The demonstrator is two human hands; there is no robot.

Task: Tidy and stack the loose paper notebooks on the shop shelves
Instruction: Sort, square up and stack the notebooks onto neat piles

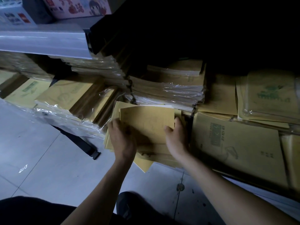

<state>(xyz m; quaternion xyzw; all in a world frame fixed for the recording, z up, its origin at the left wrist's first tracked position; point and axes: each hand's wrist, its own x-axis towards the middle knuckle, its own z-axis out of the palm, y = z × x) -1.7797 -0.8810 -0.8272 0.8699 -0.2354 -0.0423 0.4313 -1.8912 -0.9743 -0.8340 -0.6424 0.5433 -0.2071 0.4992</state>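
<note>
A small stack of loose yellow-brown paper notebooks stands tilted up at the front of the low shelf. My left hand grips its left edge and my right hand grips its right edge, thumbs on the front cover. Beneath it lie more loose notebooks, fanned unevenly, one corner hanging over the shelf's front edge. The fingers behind the stack are hidden.
Plastic-wrapped bundles of notebooks are piled behind and to the left. Larger yellow notebooks lie at the right. A white upper shelf carries printed boxes. A black shelf foot stands on the grey tiled floor.
</note>
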